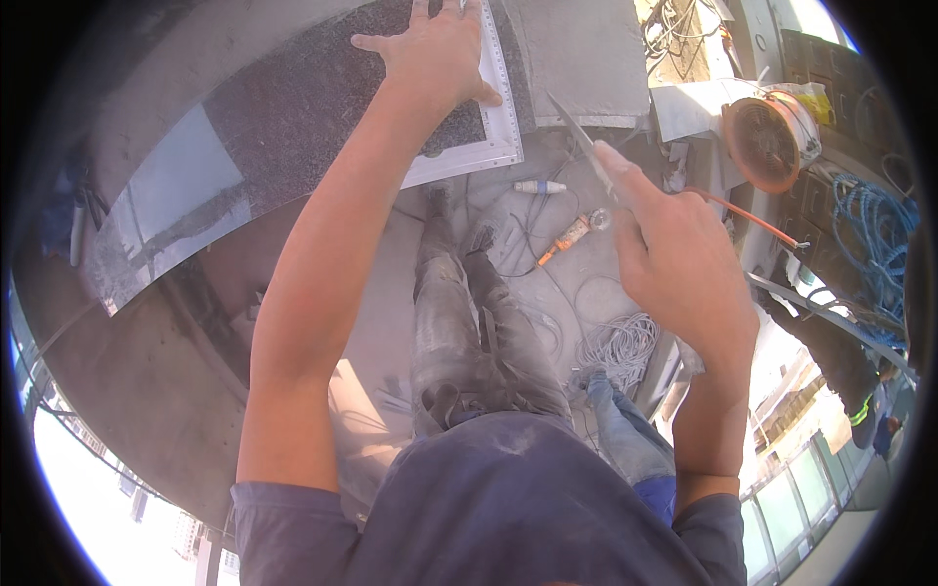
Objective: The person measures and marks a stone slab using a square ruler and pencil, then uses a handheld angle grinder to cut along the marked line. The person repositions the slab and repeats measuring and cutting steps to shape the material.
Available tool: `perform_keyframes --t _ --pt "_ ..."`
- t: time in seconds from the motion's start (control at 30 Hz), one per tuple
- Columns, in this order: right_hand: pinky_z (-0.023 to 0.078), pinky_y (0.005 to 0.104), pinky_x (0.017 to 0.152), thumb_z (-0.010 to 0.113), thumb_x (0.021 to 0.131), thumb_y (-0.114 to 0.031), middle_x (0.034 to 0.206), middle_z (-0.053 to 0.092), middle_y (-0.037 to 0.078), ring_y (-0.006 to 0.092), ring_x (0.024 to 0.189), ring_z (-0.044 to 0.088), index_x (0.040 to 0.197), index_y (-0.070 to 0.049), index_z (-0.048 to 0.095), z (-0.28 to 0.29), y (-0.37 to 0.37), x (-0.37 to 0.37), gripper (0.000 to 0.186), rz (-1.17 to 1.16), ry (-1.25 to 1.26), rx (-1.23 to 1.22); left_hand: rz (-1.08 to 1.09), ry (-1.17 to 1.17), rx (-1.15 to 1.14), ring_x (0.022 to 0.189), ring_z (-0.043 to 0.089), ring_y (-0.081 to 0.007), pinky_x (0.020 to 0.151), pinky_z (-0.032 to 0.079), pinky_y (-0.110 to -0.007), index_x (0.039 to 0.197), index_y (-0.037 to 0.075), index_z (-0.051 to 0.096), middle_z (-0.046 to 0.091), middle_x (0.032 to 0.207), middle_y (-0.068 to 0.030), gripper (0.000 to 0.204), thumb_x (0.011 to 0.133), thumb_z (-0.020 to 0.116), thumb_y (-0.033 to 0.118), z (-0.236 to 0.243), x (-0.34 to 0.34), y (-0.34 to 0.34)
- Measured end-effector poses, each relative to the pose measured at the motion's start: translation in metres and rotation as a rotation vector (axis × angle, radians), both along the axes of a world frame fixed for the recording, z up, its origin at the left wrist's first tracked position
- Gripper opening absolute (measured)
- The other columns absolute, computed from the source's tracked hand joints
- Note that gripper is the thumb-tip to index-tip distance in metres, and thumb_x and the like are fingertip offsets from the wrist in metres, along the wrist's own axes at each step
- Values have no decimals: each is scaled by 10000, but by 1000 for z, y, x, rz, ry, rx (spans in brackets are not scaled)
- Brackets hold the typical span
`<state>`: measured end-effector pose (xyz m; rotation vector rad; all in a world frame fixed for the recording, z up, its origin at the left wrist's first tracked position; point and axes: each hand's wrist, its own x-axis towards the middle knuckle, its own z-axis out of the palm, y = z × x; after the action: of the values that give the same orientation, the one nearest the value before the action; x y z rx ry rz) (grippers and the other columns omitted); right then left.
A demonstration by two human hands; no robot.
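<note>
My left hand (435, 54) lies with fingers spread across a metal square (503, 117) and a dark speckled slab (313, 112). Its fingertips run up to the top edge of the picture. The thumb presses on the ruled arm of the square, whose corner sits near the slab's near edge. To the right, my right hand (674, 230) is closed round a pointed, knife-like metal blade (583, 137), held up above the floor with its tip toward the square. The hand hides the rear end of that tool.
On the floor lie an orange power tool (572, 239), a white-and-blue connector (540, 187) and a coiled cable (625, 347). A round orange fan (762, 145) stands at right, near blue hose (870, 239). A denim-clad leg (630, 430) shows beside my right arm.
</note>
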<state>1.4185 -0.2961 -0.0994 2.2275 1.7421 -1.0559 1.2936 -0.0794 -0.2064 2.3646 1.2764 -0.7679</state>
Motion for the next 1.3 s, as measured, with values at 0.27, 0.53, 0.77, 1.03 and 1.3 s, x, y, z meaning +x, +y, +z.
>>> perform_keyframes --t 0.27,0.53,0.77,1.03,1.3 --pt "580 562 938 572 977 -107 1076 773 298 500 998 739 1548 -44 612 -117 109 4 576 -111 -9 486 -28 -61 28 1712 240 -359 1204 332 -881 1745 124 356 263 1857 -93 1247 752 1002 513 -6 0 -2" --pt "600 589 923 608 913 -82 1044 781 321 500 1044 764 1048 44 795 -120 136 2 263 -191 18 379 -7 -180 65 1699 264 -399 1183 418 -834 1727 111 392 292 1841 -145 1237 725 1027 462 -32 -8 1" --pt "603 597 918 625 897 -113 1021 779 328 509 1018 766 991 52 802 -99 164 13 260 -58 -31 245 -1 -275 52 1686 284 -436 1180 422 -829 1704 84 432 334 1815 -191 1217 706 1034 434 -7 -13 -8" --pt "603 580 929 637 931 -145 1079 779 307 484 1032 762 1232 14 749 -84 166 11 359 7 -75 98 -17 -256 39 1677 300 -447 1169 416 -848 1708 86 425 350 1809 -185 1248 684 1044 442 -12 -9 -3" --pt "594 564 804 612 953 -101 833 741 245 455 827 737 1563 -74 609 -45 -39 -9 611 181 98 -308 -14 -170 54 1699 257 -410 1180 418 -837 1738 91 368 310 1832 -151 1313 685 1033 507 -10 -3 -2"
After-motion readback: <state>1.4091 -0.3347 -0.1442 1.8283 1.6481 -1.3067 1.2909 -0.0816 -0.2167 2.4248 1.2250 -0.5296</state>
